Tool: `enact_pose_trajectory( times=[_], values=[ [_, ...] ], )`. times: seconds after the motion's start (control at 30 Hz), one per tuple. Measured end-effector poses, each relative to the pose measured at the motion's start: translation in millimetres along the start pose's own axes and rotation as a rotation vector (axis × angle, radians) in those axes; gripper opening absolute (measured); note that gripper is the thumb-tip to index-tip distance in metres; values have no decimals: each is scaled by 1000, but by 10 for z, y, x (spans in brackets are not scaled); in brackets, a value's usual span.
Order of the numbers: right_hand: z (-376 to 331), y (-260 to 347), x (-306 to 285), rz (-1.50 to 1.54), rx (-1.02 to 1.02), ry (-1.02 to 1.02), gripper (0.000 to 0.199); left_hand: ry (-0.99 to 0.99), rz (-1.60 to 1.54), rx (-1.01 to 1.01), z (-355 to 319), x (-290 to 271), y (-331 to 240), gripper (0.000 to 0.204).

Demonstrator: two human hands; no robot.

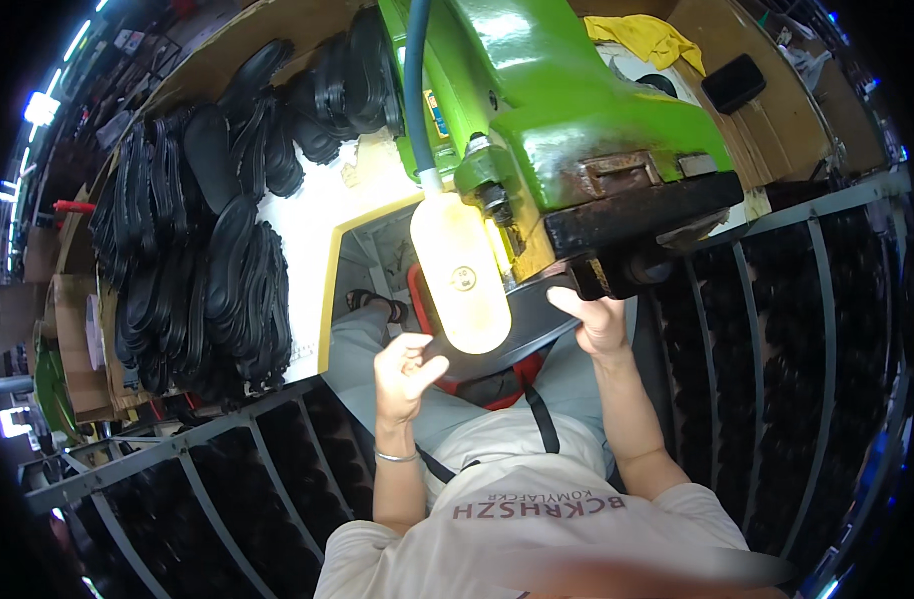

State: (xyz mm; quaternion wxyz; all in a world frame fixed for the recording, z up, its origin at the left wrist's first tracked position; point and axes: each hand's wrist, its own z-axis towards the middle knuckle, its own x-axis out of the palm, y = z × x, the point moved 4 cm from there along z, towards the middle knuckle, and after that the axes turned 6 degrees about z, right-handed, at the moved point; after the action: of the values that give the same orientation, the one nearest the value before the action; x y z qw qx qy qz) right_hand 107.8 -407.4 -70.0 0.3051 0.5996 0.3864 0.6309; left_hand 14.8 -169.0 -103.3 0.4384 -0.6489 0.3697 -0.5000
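Holding a black shoe sole (pixel 522 329) up to the underside of a green machine (pixel 567 110), a seated person works at a crowded bench. Far to the left of the machine, heaps of black soles (pixel 212 250) lie stacked on the white bench top (pixel 322 200), with more dark soles in metal racks (pixel 227 479) below. Nearer the machine, the left hand (pixel 407 374) is closed on the near end of the sole, thumb and fingers pinching its edge just under a pale lamp shade (pixel 460 275) that hangs on a blue hose (pixel 414 80) from the machine's left side. The sole itself runs slantwise beneath the lamp toward the machine's dark metal head (pixel 641 215). Right of the lamp, the right hand (pixel 597 319) grips the far end of the sole, pressing it against the roller at the head. The step in hand appears to be feeding the sole's edge through the machine; the next move would likely call for both hands turning the sole evenly while keeping fingertips away from the roller. A yellow cloth (pixel 646 40) lies on the bench behind the machine.
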Motion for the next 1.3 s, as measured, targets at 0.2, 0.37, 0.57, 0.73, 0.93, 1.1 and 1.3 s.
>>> enact_pose_trajectory(
  times=[0.2,0.37,0.57,0.73,0.93,1.1,1.3],
  values=[
    [104,53,266,-121,-41,119,42,381,467,-15,213,634,35,39],
    [-368,-89,133,-310,-185,-100,44,64,742,237,420,937,184,30],
    [-1356,-432,-560,-89,393,-93,30,56,617,304,236,997,105,28],
    [-1077,193,-935,-176,63,-230,30,136,473,254,239,1172,83,43],
    [-408,703,-893,-229,-191,-287,31,227,30,-13,285,1369,74,38],
    [-315,579,-950,-198,-201,-229,31,35,561,149,276,1157,333,24],
    [-214,493,-797,-179,-240,-271,25,55,717,352,379,1026,112,15]
  ],
)
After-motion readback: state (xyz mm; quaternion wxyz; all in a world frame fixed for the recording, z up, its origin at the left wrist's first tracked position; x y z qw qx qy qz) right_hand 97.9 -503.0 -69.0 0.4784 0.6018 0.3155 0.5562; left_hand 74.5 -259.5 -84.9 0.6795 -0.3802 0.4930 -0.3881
